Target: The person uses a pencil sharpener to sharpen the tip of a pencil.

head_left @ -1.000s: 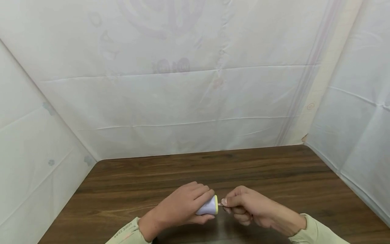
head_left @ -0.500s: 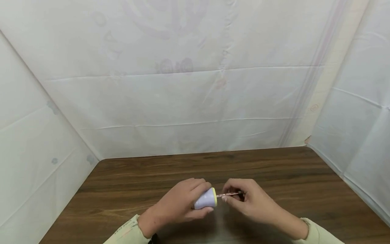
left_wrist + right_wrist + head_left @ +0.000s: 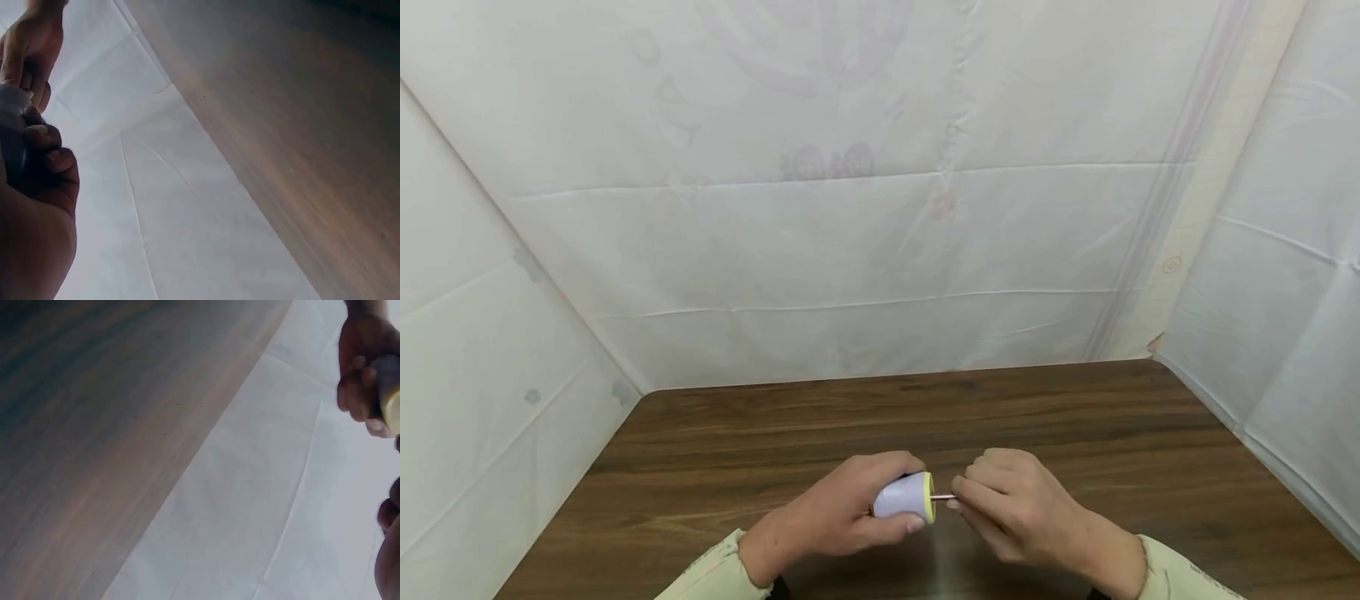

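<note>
Sharpener (image 3: pixel 904 497) sits low over the table (image 3: pixel 1075 417), gripped in your left hand (image 3: pixel 842 517), yellow face pointing right. Your right hand (image 3: pixel 1022 508) pinches the pencil (image 3: pixel 943 497), lying level left-to-right, tip at that face.

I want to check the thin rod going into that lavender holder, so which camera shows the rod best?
The head view: the rod bridges the holder in the left hand and the right hand pinching it. Both wrist views show only part of the holder and fingers, no rod.

Bright even light, wrist views blurred
</note>
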A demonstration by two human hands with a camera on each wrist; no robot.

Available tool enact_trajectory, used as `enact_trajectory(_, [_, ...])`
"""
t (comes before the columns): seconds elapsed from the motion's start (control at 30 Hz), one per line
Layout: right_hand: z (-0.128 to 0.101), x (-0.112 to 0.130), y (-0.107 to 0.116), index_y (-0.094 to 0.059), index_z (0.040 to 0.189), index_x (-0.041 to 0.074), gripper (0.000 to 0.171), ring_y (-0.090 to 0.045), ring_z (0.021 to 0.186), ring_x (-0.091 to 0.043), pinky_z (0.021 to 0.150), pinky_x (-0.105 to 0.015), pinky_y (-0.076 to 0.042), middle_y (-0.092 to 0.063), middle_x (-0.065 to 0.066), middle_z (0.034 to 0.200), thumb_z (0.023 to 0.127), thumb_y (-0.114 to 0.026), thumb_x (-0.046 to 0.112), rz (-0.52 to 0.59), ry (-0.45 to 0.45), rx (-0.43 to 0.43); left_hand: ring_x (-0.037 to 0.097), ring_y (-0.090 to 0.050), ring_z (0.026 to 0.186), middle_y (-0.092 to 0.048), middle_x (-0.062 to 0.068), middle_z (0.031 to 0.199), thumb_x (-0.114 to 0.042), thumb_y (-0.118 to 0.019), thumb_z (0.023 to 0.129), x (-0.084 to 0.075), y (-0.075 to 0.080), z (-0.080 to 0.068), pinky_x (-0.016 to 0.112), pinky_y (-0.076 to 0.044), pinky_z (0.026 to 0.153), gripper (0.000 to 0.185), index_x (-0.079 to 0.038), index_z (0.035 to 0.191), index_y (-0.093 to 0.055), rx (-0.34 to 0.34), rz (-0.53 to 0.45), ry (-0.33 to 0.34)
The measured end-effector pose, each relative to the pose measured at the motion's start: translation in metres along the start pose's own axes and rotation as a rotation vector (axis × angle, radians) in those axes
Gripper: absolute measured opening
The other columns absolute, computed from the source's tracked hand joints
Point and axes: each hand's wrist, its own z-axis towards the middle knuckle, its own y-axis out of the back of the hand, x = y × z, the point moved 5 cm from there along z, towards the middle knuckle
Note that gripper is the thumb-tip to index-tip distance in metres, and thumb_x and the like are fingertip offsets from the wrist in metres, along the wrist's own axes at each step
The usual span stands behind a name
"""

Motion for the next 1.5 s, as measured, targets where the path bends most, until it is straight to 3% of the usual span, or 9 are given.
enact_trajectory(0.23, [-0.02,-0.011,-0.013,-0.067,0.087,0.018,0.02,-0.033,0.058,0.008,0.046,-0.012,-0.032,-0.045,0.011,0.065,0.102,-0.069,0.005,0.548,-0.738,0.166,0.002,-0.054,0.084,-0.06,-0.005,0.106,-0.038,-0.068,0.105,-0.006,0.002,0.0,0.009,-0.046,0.073,0.038,-0.011,0.13,-0.059,-0.042,0.351,-0.097])
enact_trajectory(0.4, [-0.038,-0.015,-0.021,-0.06,0.077,0.007,0.03,-0.028,0.048,-0.001,0.043,-0.021,-0.024,-0.035,0.01,0.059,0.105,-0.065,0.016,1.167,-1.348,0.264,0.009,-0.059,0.091,-0.064,-0.003,0.107,-0.044,-0.075,0.097,-0.015,-0.004,0.004,0.022,-0.053,0.081,0.046,-0.007,0.122,-0.062,-0.037,0.723,-0.242])
enact_trajectory(0.53, [-0.045,-0.014,-0.023,-0.051,0.075,0.004,0.035,-0.024,0.045,-0.003,0.043,-0.023,-0.02,-0.029,0.009,0.056,0.106,-0.061,0.017,1.423,-1.501,0.32,0.009,-0.057,0.089,-0.063,-0.003,0.106,-0.048,-0.072,0.098,-0.017,-0.009,0.006,0.024,-0.051,0.077,0.046,-0.008,0.118,-0.062,-0.014,0.833,-0.302])
enact_trajectory(0.63, [-0.043,-0.017,-0.021,-0.057,0.084,-0.005,0.03,-0.028,0.048,-0.003,0.045,-0.022,-0.024,-0.035,0.01,0.06,0.105,-0.062,0.016,1.294,-1.403,0.373,0.009,-0.057,0.089,-0.062,-0.005,0.105,-0.045,-0.073,0.098,-0.013,-0.007,0.006,0.024,-0.052,0.081,0.045,-0.009,0.121,-0.061,-0.015,0.738,-0.244])
enact_trajectory(0.73, [-0.037,-0.021,-0.017,-0.065,0.097,0.0,0.017,-0.04,0.056,-0.002,0.048,-0.022,-0.035,-0.051,0.009,0.069,0.104,-0.066,0.014,0.987,-1.218,0.375,0.007,-0.057,0.088,-0.061,-0.005,0.107,-0.042,-0.074,0.099,-0.007,-0.002,0.004,0.02,-0.051,0.08,0.044,-0.01,0.127,-0.06,-0.026,0.584,-0.152])
enact_trajectory(0.8, [-0.033,-0.022,-0.014,-0.069,0.102,0.011,0.004,-0.048,0.063,-0.001,0.052,-0.022,-0.043,-0.061,0.008,0.079,0.104,-0.067,0.013,0.793,-1.095,0.335,0.006,-0.056,0.086,-0.061,-0.006,0.107,-0.04,-0.072,0.101,-0.003,0.002,0.002,0.016,-0.049,0.076,0.043,-0.011,0.129,-0.059,-0.038,0.493,-0.094])
enact_trajectory(0.93, [-0.023,-0.019,-0.01,-0.068,0.109,0.021,0.017,-0.054,0.074,0.0,0.059,-0.02,-0.05,-0.067,0.008,0.094,0.103,-0.069,0.005,0.543,-0.804,0.208,0.002,-0.053,0.081,-0.062,-0.006,0.106,-0.036,-0.068,0.104,0.001,0.008,0.0,0.01,-0.045,0.068,0.037,-0.013,0.131,-0.057,-0.057,0.317,-0.007])
enact_trajectory(1.27, [0.004,0.0,0.008,-0.069,0.097,0.001,0.024,-0.041,0.069,-0.008,0.061,-0.019,-0.032,-0.051,0.001,0.08,0.112,-0.053,0.009,-0.181,0.169,0.043,-0.001,-0.057,0.075,-0.066,-0.002,0.096,-0.017,-0.063,0.108,0.003,0.001,0.001,0.017,-0.053,0.059,0.02,-0.014,0.128,-0.061,0.029,-0.204,0.115])
enact_trajectory(1.5, [0.005,0.009,0.004,-0.066,0.084,0.003,0.026,-0.04,0.06,-0.005,0.055,-0.015,-0.035,-0.052,0.003,0.072,0.106,-0.052,0.007,-0.23,0.237,0.035,-0.003,-0.056,0.073,-0.065,-0.003,0.091,-0.015,-0.062,0.107,0.006,-0.007,-0.002,0.018,-0.053,0.058,0.017,-0.013,0.123,-0.063,0.071,-0.258,0.131])
